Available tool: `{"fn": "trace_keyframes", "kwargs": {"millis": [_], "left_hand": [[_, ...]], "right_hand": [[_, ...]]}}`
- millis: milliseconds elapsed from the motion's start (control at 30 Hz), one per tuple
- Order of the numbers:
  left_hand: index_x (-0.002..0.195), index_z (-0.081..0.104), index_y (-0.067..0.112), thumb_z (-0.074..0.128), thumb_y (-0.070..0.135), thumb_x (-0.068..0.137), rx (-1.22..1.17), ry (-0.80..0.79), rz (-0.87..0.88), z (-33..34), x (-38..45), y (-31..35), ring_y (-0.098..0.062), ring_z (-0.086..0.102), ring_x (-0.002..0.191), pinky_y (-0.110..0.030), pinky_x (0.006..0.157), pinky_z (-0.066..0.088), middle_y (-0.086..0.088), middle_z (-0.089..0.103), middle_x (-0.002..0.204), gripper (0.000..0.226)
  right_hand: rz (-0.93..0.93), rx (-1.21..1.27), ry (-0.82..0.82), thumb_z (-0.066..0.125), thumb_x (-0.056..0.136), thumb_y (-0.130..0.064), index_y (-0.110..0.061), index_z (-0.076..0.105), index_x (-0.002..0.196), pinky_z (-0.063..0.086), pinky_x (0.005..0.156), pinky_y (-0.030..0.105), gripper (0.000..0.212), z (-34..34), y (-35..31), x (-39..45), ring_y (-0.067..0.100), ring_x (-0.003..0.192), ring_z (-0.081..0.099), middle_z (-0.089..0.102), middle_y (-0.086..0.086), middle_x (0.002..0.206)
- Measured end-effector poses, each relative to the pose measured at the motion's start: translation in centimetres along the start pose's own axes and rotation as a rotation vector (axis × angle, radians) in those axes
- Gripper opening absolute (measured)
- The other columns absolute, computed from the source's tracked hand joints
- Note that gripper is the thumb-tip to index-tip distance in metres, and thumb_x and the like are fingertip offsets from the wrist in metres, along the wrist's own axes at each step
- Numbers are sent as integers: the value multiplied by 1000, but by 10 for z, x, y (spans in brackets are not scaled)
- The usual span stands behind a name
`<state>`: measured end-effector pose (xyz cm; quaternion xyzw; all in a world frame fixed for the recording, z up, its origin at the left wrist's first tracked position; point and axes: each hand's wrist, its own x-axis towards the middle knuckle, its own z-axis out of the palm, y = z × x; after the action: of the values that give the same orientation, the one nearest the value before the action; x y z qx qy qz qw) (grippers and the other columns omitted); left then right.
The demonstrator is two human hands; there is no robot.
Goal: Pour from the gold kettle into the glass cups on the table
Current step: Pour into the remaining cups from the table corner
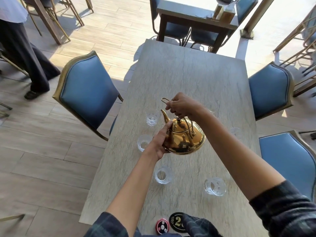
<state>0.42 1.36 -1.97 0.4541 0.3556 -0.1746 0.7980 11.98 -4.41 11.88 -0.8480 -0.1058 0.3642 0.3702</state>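
Observation:
The gold kettle (185,137) hangs above the middle of the grey table (196,79), spout pointing away to the left. My right hand (182,106) grips its wire handle from above. My left hand (160,141) cups the kettle's left side, fingers curled round its body. Several glass cups stand around it: one (152,117) just beyond the spout, one (143,142) partly behind my left wrist, one (163,175) near my left forearm, one (215,186) lying tilted at the near right. Two more cups (236,132) (212,106) show past my right arm.
Blue padded chairs stand at the table's left (87,89) and right (270,89) (289,159). A black number sign (176,221) and a round call button (162,226) lie at the near edge. A person's legs (29,62) are at far left. Another table (196,19) stands beyond.

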Motion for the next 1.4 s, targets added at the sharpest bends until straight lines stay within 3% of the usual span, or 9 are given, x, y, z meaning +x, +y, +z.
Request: {"fn": "trace_keyframes", "kwargs": {"millis": [433, 700, 867, 967, 1033, 1100, 1167, 1267, 1400], "left_hand": [[135, 80, 24, 69, 75, 96, 0, 0, 3, -4, 7, -4, -33, 78, 120, -61, 112, 59, -9, 86, 122, 65], [137, 78, 24, 68, 73, 98, 10, -8, -3, -7, 8, -7, -33, 78, 119, -52, 100, 64, -9, 85, 123, 64], [138, 78, 23, 72, 75, 94, 41, 3, 6, -12, 13, -8, -34, 79, 120, -58, 108, 62, -9, 86, 122, 68], [133, 81, 20, 75, 69, 96, 43, 16, 28, -17, 16, -7, -32, 82, 117, -51, 102, 66, -9, 87, 119, 62], [137, 78, 18, 79, 71, 91, 39, 9, 44, -20, 20, -8, -31, 83, 115, -45, 89, 69, -10, 87, 120, 70], [149, 68, 17, 89, 80, 75, 21, 30, 59, -22, 24, -10, -31, 83, 114, -42, 80, 69, -11, 85, 126, 99], [155, 61, 18, 95, 83, 62, 19, 53, 77, -24, 27, -15, -31, 83, 116, -46, 86, 70, -10, 83, 132, 119], [154, 60, 19, 95, 86, 57, 54, 65, 108, -26, 22, -20, -31, 81, 120, -56, 100, 67, -9, 81, 134, 123], [149, 63, 19, 93, 88, 58, 87, 50, 91, -28, 8, -35, -32, 80, 120, -52, 94, 68, -10, 82, 131, 118]], "right_hand": [[6, -17, 4, 52, 103, -13, 10, 69, 104, 34, 38, 20, 29, 2, -1, 0, 11, 50, 45, 56, 7, 71], [3, -11, 12, 52, 102, -13, 9, 70, 102, 35, 41, 22, 28, 4, 1, -1, 11, 51, 45, 57, 7, 71], [-9, 6, 32, 53, 102, -16, 6, 71, 101, 37, 46, 24, 28, 6, 7, -4, 13, 54, 47, 58, 8, 75], [-31, 24, 50, 52, 103, -16, 7, 70, 103, 37, 45, 24, 29, 7, 13, -9, 14, 55, 47, 56, 7, 73], [-56, 20, 67, 51, 103, -17, 6, 70, 103, 38, 46, 25, 30, 7, 18, -13, 16, 56, 48, 57, 7, 72], [-81, 27, 72, 50, 103, -18, 5, 70, 102, 37, 46, 26, 31, 7, 21, -19, 17, 57, 48, 56, 7, 71], [-101, 56, 65, 49, 103, -19, 6, 68, 102, 36, 46, 27, 31, 7, 23, -27, 16, 55, 46, 54, 7, 69], [-123, 91, 51, 49, 104, -20, 6, 68, 100, 35, 46, 27, 32, 7, 27, -39, 14, 53, 45, 52, 5, 66], [-122, 86, 40, 50, 104, -21, 1, 69, 98, 36, 45, 25, 29, 13, 32, -55, 12, 51, 46, 53, 4, 65]]}}
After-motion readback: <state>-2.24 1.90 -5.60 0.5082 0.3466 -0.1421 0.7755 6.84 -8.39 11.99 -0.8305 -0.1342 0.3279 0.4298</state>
